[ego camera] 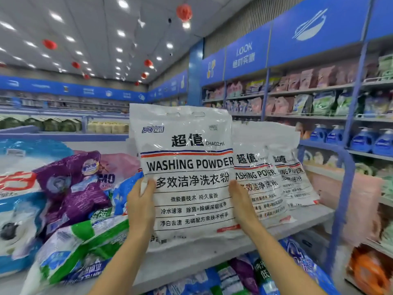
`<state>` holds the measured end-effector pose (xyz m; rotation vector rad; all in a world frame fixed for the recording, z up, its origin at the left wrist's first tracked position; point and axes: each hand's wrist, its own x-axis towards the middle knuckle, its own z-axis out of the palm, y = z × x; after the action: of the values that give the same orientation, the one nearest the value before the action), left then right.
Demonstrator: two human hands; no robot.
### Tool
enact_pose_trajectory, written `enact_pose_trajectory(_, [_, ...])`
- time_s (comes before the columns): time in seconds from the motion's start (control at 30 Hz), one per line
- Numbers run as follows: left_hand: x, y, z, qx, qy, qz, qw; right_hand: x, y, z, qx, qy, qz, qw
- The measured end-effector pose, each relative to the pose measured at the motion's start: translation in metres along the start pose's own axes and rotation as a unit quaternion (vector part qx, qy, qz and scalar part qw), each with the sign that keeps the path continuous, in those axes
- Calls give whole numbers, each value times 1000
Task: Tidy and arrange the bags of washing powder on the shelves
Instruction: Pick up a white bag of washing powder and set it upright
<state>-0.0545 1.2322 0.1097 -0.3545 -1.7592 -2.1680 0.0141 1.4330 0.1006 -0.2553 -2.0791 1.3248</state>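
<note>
Between left hand (141,206) and right hand (241,204): white washing-powder bag (187,167).

Both my bare forearms reach up and forward from the bottom of view. My left hand (141,202) pinches the left edge of the bag (187,165), thumb on its front. My right hand (241,202) holds the right edge at the same height.

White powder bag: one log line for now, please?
white plastic washing-powder bag: upright on grey shelf | left hand: grips it | right hand: grips it
</note>
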Motion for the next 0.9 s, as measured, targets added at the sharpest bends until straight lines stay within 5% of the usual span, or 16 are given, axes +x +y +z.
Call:
enact_pose_trajectory(0.17, [11,-47,13,168,81,35,982,22,30,32,-2,-81,-55,995])
enact_pose_trajectory(0.57, [37,-65,15,66,256,22,964,47,59,57,-43,9,-137,990])
enact_pose_trajectory(0.67, [31,-60,14,96,214,9,972,50,57,52,-54,-9,-120,991])
enact_pose_trajectory(0.73, [16,-60,13,147,158,73,974,53,51,48,-33,-21,-94,995])
enact_pose_trajectory(0.83, [-12,-68,18,317,92,220,918,64,34,46,26,-45,-56,997])
enact_pose_trajectory(0.9, [-20,-72,23,433,57,233,869,75,24,48,49,-66,-40,996])
